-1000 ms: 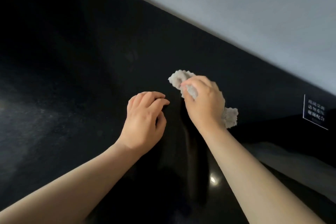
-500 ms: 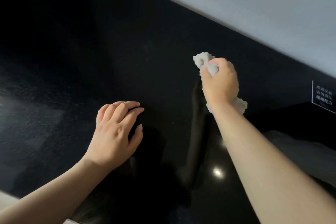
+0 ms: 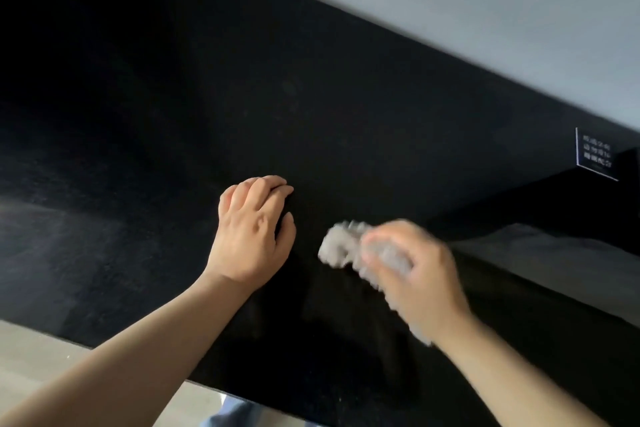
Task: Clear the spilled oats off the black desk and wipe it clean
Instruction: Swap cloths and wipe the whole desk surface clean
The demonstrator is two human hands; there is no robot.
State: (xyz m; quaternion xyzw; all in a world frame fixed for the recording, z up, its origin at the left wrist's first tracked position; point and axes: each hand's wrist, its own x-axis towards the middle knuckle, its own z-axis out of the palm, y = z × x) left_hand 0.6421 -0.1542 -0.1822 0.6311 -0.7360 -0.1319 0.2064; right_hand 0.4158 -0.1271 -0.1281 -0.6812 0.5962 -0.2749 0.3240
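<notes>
The glossy black desk (image 3: pixel 145 156) fills most of the view. My right hand (image 3: pixel 422 281) grips a crumpled white tissue wad (image 3: pixel 341 243) and presses it on the desk; hand and wad are motion-blurred. The tissue sticks out to the left of my fingers and below my wrist. My left hand (image 3: pixel 254 230) rests on the desk just left of the wad, fingers curled together, palm down, holding nothing that I can see. No oats are visible on the dark surface.
A grey wall (image 3: pixel 485 3) runs along the desk's far edge. A small dark sign with white text (image 3: pixel 596 156) stands at the far right. The desk's near edge and a pale floor (image 3: pixel 31 354) show at the lower left.
My right hand swept the tissue back toward me and to the left, from the far side of the desk. My left hand now lies close beside it. The view shifted.
</notes>
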